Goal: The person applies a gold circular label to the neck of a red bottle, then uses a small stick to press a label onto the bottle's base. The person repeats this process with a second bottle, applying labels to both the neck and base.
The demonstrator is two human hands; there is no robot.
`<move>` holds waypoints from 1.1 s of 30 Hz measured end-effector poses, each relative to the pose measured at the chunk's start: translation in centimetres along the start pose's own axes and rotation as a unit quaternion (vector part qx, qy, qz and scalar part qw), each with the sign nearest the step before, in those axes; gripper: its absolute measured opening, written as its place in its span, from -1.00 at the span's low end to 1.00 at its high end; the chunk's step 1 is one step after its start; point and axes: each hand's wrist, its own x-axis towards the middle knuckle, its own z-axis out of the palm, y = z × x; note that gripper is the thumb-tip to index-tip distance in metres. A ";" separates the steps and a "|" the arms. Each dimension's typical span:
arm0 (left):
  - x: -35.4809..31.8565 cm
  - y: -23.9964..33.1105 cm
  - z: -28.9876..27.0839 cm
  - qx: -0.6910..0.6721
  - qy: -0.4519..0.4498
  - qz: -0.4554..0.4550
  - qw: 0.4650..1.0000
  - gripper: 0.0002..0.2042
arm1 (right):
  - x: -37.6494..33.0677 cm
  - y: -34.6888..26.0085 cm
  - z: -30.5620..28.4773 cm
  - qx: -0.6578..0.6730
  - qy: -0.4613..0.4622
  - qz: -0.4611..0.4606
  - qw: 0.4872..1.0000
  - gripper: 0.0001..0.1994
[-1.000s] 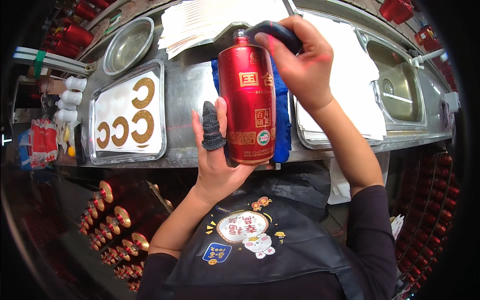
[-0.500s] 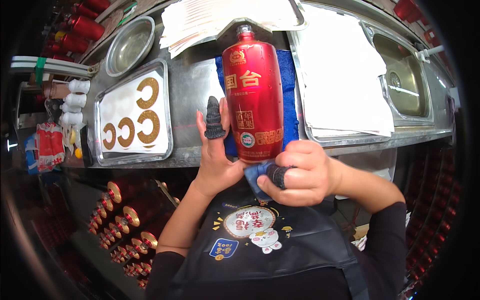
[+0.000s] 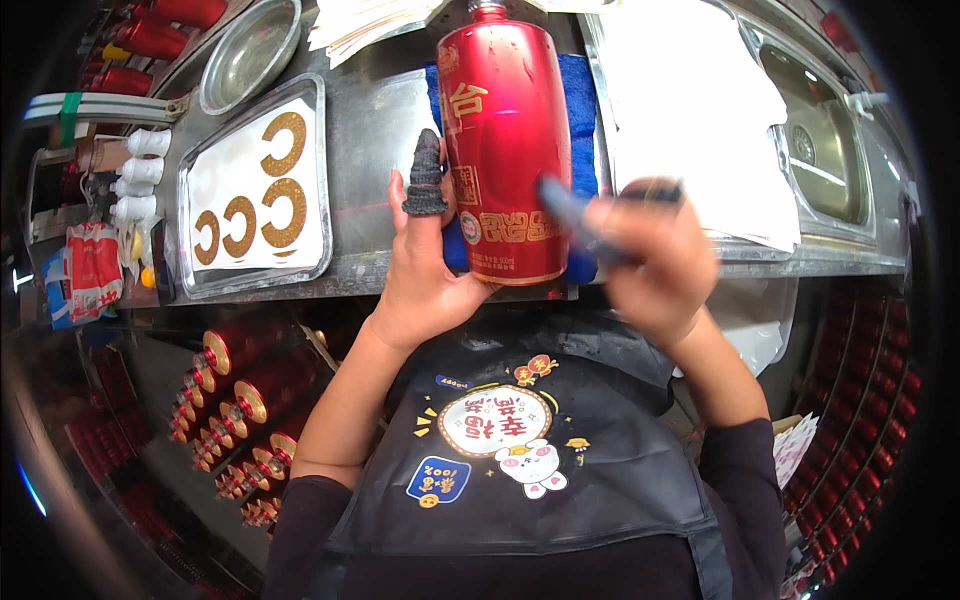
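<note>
A glossy red bottle [image 3: 508, 150] with gold lettering lies on a blue cloth [image 3: 583, 120], its neck pointing away from me. My left hand [image 3: 425, 270] grips the lower left side and base of the bottle; a black knitted cover wraps one finger. On the other side, my right hand [image 3: 665, 265] is closed round a blue scraper-like tool [image 3: 590, 232], blurred by motion. Its dark end appears to touch the bottle's right side. The tool's exact kind cannot be made out.
A metal tray [image 3: 318, 180] holds white paper with gold C-shaped labels. Beyond it sits a metal bowl [image 3: 250, 60]. White sheets [image 3: 680, 130] lie to the right, beside a sink [image 3: 825, 150]. More red bottles [image 3: 235, 400] are stacked below the counter.
The bottle has turned, shifting its lettering leftward. My right hand has moved from the bottle's base up along its right side with the blue tool. My left hand stays at the bottle.
</note>
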 end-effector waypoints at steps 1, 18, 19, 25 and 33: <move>0.2 0.1 0.0 0.005 0.000 0.000 1.000 -0.04 | -0.6 -0.6 0.3 -0.062 -0.031 -0.123 0.990 -0.53; -0.4 -0.1 0.5 -0.259 0.084 0.045 0.961 -0.04 | 0.3 -2.9 0.2 0.287 -0.059 0.509 0.810 -0.78; -0.2 -0.2 0.5 -0.259 0.082 0.043 0.961 -0.06 | -0.7 -2.5 1.9 0.297 -0.018 0.444 0.845 -0.74; -0.4 -0.7 0.9 -0.328 0.074 0.036 0.941 -0.23 | -0.4 -3.0 1.7 0.279 -0.061 0.444 0.849 -0.64; -0.6 -0.8 1.6 -0.344 0.081 0.042 0.934 -0.28 | -0.3 -3.5 1.9 0.273 -0.060 0.440 0.853 -0.67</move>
